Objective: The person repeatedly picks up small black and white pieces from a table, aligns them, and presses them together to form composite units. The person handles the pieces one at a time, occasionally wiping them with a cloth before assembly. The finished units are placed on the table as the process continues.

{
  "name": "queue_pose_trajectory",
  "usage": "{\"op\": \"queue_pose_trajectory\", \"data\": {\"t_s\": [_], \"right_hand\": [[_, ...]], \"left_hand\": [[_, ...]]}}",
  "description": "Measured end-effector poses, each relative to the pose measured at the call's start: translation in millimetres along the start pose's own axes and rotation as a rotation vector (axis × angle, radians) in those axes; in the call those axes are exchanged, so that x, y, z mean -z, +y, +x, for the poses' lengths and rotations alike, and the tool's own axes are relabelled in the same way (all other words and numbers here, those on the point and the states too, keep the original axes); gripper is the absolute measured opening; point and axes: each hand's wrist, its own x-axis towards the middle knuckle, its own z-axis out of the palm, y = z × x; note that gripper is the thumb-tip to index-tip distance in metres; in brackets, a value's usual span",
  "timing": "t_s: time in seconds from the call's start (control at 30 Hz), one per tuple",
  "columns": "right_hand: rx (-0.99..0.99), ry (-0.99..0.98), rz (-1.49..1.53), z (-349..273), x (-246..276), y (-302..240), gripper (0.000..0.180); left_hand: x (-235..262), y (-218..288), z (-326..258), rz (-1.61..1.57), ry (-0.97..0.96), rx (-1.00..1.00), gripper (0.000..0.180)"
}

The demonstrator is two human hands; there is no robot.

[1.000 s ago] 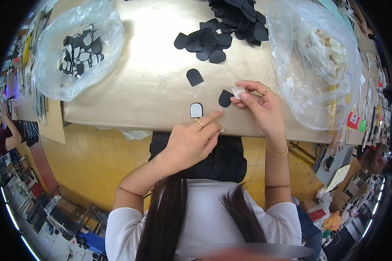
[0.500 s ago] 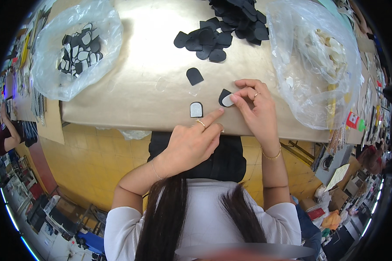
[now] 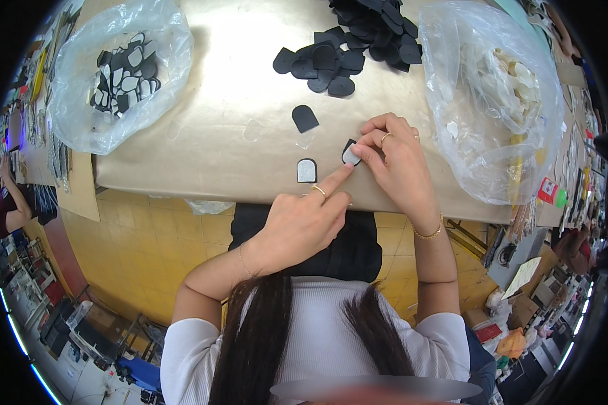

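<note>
Near the table's front edge lies a small black arch-shaped patch (image 3: 348, 144), mostly covered by a smaller white arch-shaped piece (image 3: 349, 156). My right hand (image 3: 400, 165) pinches the white piece at its right side between thumb and fingers. With its index finger stretched out, my left hand (image 3: 300, 223) touches the lower edge of that piece; its other fingers are loosely bent and hold nothing. Just left stands a second black patch with a white piece (image 3: 307, 171) lying centred on it. Farther back is a bare black patch (image 3: 305, 119).
Loose black patches (image 3: 323, 61) are heaped at the back middle of the tan-covered table (image 3: 216, 145). A clear plastic bag (image 3: 172, 84) at left holds several black-and-white patches. Another clear bag (image 3: 469, 152) at right holds whitish pieces. A bottle with a green cap (image 3: 552, 192) lies at far right.
My left index fingertip has moved slightly right and up onto the white piece's lower edge. The white piece now sits more squarely over the black patch.
</note>
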Motion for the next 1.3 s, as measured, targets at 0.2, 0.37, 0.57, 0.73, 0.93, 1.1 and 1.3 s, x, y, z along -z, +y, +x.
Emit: {"op": "queue_pose_trajectory", "data": {"t_s": [0.2, 0.37, 0.57, 0.73, 0.93, 1.1, 1.3], "right_hand": [[-0.004, 0.012, 0.037, 0, -3, 1, 0.011], [0.012, 0.017, -0.025, -1, -5, 2, 0.011], [0.021, 0.098, -0.088, -5, -13, 7, 0.019], [-0.011, 0.287, -0.152, -3, -23, 12, 0.031], [0.0, 0.25, -0.195, -7, -24, 9, 0.028], [-0.089, 0.335, 0.132, -1, -14, 3, 0.019], [0.102, 0.319, 0.339, -23, -7, -33, 0.014]], "left_hand": [[-3, -3, 1, -0.011, 0.003, -0.034, 0.014], [-7, -4, 2, 0.004, -0.015, -0.014, 0.016], [-5, -2, 3, 0.013, -0.046, 0.0, 0.017], [-5, -1, 3, 0.011, -0.045, -0.001, 0.017], [-7, -2, 4, -0.039, 0.012, -0.003, 0.017], [6, -10, 8, -0.805, 0.119, 0.373, 0.015], [23, -20, 9, -1.269, 0.257, 0.691, 0.023]]}}
